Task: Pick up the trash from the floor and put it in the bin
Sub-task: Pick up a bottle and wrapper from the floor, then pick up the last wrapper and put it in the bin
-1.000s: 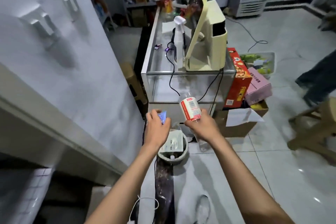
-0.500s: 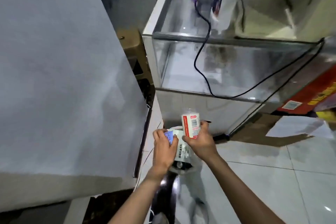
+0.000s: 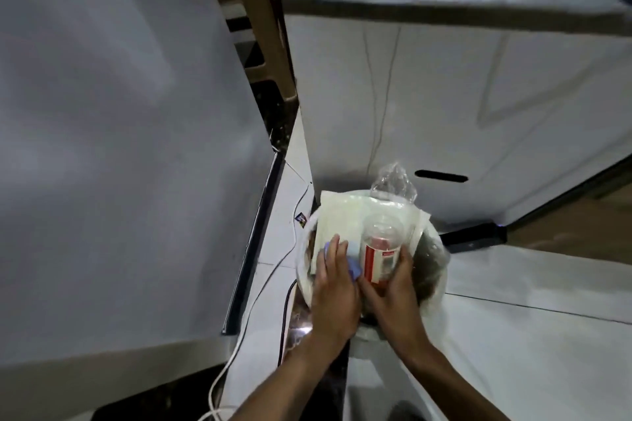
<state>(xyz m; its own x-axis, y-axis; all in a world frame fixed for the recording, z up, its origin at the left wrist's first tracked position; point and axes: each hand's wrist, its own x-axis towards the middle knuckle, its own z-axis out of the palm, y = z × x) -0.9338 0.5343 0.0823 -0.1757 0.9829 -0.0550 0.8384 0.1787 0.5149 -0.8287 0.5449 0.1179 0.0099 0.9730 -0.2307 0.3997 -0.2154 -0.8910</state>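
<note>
Right hand (image 3: 393, 290) grips a clear bottle (image 3: 381, 249) with a red-and-white label just above the bin (image 3: 434, 270); left hand (image 3: 333, 287) pinches a blue scrap (image 3: 114, 268) beside it at 9 o'clock. Both pieces are off the floor and over the bin's mouth, where a pale packet (image 3: 345, 219) already lies; letting go seems all that is left for these two. The bottle's long axis runs toward 12 o'clock, which end leads I cannot tell.

White cabinet (image 3: 444, 106) with dark slot (image 3: 441, 176) at rear; grey panel (image 3: 119, 130) at left; brown stool (image 3: 253, 27) between them; white cable (image 3: 236, 349) on tiled floor (image 3: 530, 335)
</note>
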